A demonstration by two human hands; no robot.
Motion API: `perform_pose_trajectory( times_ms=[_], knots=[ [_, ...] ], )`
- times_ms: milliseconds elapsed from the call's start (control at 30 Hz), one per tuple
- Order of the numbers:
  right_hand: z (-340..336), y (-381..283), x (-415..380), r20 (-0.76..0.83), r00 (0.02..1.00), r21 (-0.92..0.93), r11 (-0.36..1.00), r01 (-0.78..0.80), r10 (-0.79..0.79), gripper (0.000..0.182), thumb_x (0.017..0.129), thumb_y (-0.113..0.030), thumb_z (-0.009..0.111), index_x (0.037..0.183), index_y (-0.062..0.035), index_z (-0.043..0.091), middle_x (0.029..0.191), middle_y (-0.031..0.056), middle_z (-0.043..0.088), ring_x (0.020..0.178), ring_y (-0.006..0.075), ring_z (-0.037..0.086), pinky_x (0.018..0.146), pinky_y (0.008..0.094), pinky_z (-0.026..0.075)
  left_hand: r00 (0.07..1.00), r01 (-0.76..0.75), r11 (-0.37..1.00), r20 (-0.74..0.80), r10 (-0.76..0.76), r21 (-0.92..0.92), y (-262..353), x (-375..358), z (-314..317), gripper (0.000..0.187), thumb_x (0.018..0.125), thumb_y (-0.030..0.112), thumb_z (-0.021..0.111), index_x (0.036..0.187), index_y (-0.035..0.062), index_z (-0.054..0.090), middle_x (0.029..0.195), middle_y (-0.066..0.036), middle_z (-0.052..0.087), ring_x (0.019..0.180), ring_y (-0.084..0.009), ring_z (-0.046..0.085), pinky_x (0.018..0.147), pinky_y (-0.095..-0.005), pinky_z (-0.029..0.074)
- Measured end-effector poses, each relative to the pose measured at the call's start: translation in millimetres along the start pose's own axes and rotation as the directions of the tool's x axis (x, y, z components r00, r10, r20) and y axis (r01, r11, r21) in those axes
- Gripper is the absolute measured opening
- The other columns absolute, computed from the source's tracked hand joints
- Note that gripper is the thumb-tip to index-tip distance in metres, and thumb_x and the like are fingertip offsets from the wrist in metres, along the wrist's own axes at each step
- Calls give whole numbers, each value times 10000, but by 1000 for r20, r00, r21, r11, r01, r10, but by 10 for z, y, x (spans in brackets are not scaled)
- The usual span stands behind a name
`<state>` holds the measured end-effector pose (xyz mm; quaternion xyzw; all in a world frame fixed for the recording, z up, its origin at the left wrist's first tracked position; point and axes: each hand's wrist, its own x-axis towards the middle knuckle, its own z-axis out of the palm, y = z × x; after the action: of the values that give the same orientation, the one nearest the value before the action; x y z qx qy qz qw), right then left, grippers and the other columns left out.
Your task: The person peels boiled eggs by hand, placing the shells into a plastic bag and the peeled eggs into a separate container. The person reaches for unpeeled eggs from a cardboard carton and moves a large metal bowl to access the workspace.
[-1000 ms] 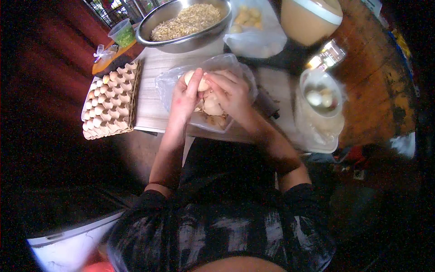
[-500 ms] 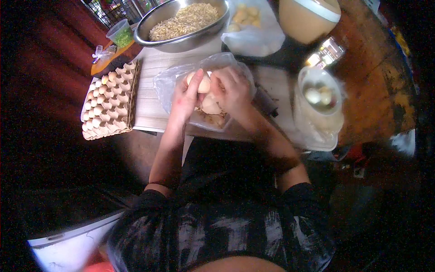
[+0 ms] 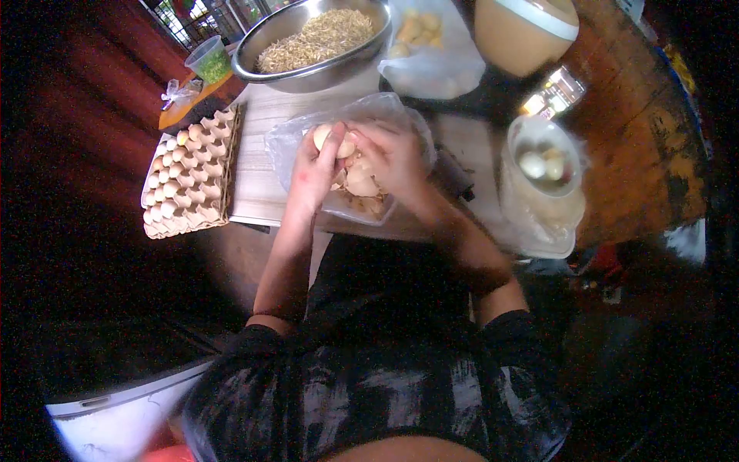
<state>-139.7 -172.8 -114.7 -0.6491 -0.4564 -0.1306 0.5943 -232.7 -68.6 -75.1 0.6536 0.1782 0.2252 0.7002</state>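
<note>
Here, a pale tabletop [image 3: 254,181] bears the plastic bag [image 3: 282,148], room [image 3: 69,146] dim.

No readable txt, labels, brands, nos. or signs in view.

Bowl [image 3: 365,59]: shiny metal. Egg tray [image 3: 209,202]: matt, rough pulp. Bag [image 3: 285,137]: clear, crinkled plastic.

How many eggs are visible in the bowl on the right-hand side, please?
3 eggs can be made out in the bowl: a white one at the left, another to its right, and one just behind. More may be hidden beneath.
</note>
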Motion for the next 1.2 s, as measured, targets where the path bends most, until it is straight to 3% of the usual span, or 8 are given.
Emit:
perform_pose_trajectory(
  times_ms=[67,267,467,600,867,1000,1067,1200],
  knots=[
    [1,-19,-24,-45,983,-166,972,166,-176,218,815,-139,586,1006,-38,604,877,150,631,809,310,619,716,386,500,1000,-19,998,-23,20,67,-84,46,-27,432,838,380,631,1021,0,541,874,-63,590,699,-104,561,552,-220,456],
    [-51,-142,-32,14,972,-372,901,224,-236,151,794,-60,617,938,-21,592,819,147,624,740,316,608,658,379,493,1000,4,980,-13,-1,199,-148,96,-60,461,829,393,628,1045,-6,548,812,-68,590,595,-108,551,511,-218,438],
    [14,-29,-22,-121,973,-261,952,158,-195,129,797,-59,610,921,-30,595,840,138,627,739,316,608,656,377,488,999,42,986,-30,-38,159,-78,41,-32,458,826,410,597,1069,25,549,863,-48,581,634,-98,541,537,-219,434],
    [-12,-42,-2,-116,986,-174,980,97,-118,146,830,-147,594,917,-31,578,835,160,622,767,347,607,680,414,492,994,111,993,16,-112,37,-19,22,-49,407,840,392,561,1085,68,536,925,-34,568,708,-94,539,592,-205,433],
    [4,-56,1,-1,998,56,997,-57,57,211,858,-161,567,983,0,623,911,157,647,838,311,629,746,359,493,998,40,997,52,-43,66,-6,37,-68,391,850,374,551,1072,55,506,886,-34,565,697,-87,532,573,-196,413],
    [-2,-94,3,-41,998,68,996,-55,57,203,857,-149,562,980,0,626,903,159,647,829,314,630,748,361,493,998,14,1000,-62,-13,22,-34,9,47,398,846,374,555,1039,29,506,849,-37,557,673,-85,514,536,-214,397],
    [-4,-106,-7,-70,997,-41,998,-49,46,179,861,-90,561,997,12,619,905,162,645,816,266,637,736,312,488,999,-2,999,-51,5,49,-49,9,56,388,844,369,557,1033,33,511,840,-35,554,665,-84,503,537,-213,394],
    [-10,-85,-14,-125,992,-120,993,-9,-6,152,858,-82,555,965,9,614,895,170,637,806,299,629,720,334,489,999,-31,999,-19,31,18,-131,46,74,341,850,344,552,1016,47,521,822,-27,544,648,-83,478,537,-212,384]
  ],
)
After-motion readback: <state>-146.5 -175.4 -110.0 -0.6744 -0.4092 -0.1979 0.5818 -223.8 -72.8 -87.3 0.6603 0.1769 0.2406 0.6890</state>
